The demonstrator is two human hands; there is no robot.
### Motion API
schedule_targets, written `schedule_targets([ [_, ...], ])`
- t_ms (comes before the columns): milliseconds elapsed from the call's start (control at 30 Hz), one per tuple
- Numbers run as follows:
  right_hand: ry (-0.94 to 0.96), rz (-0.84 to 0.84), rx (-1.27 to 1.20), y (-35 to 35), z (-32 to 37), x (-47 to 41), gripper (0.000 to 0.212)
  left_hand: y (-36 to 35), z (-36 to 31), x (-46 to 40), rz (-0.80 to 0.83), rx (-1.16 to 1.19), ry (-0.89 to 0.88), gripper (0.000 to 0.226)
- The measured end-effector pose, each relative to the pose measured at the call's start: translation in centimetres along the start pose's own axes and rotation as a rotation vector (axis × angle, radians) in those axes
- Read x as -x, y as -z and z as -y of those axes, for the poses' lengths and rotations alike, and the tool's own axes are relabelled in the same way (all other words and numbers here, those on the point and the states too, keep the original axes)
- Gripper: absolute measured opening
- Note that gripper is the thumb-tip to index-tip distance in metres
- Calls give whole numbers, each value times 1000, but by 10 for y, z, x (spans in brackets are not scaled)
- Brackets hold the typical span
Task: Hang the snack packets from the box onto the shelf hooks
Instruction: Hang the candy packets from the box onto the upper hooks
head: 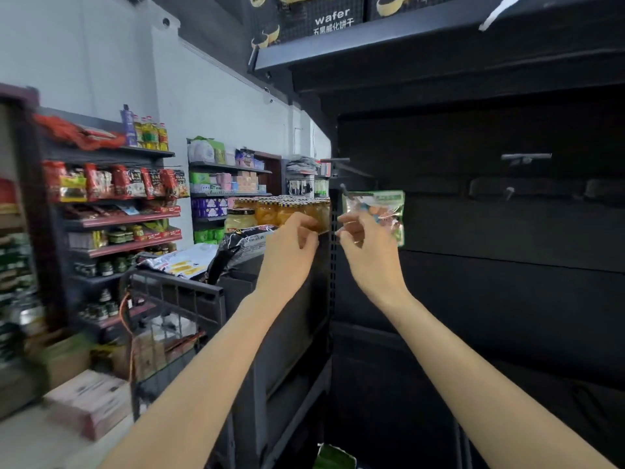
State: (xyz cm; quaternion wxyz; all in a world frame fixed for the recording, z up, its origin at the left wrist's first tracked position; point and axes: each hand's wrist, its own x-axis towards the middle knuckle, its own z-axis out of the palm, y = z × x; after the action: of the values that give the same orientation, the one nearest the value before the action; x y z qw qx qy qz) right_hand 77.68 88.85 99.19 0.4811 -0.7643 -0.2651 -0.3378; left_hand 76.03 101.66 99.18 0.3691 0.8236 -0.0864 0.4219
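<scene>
Straight ahead, the black shelf unit (490, 231) fills most of my view, its dark back panel running from the top shelf down out of the picture. Wafer boxes (324, 15) sit on that top shelf, their print partly readable. Off to the left, well apart from me, stand the store shelves (115, 211) stacked with red packets, bottles and jars; the picture is blurred there, so I cannot read the labels. Nearer, a row of orange jars (287, 209) sits just behind my left hand, and a black wire cart (176, 299) stands below them with bags piled above it.

My two bare forearms reach up from the bottom edge. The snack packet (378, 211), clear with a green header, hangs at the left edge of the back panel, its top at a shelf hook (345, 191) that juts toward me. My right hand (365, 245) has its grip on the packet's lower left part, fingers curled round it. My left hand (294, 242) is just beside the right, apart from it, fingers curled in; I cannot tell whether it holds anything. More hooks (526, 157) stick out bare farther right on the panel. A scrap of green packaging (333, 456) shows at the bottom edge.
</scene>
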Motion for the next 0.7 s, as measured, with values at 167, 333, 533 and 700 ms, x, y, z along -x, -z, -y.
schedule_targets([
  [167,-33,152,-121,-29,36,56,15,63,29,73,-27,-55,97,13],
  [333,-109,395,-172,-96,59,143,15,131,95,166,-34,-49,336,17],
  [533,-317,680,-87,-190,67,262,17,192,182,286,122,-105,698,18],
  [700,-473,954,49,-245,59,343,25,220,226,361,355,-151,890,16],
])
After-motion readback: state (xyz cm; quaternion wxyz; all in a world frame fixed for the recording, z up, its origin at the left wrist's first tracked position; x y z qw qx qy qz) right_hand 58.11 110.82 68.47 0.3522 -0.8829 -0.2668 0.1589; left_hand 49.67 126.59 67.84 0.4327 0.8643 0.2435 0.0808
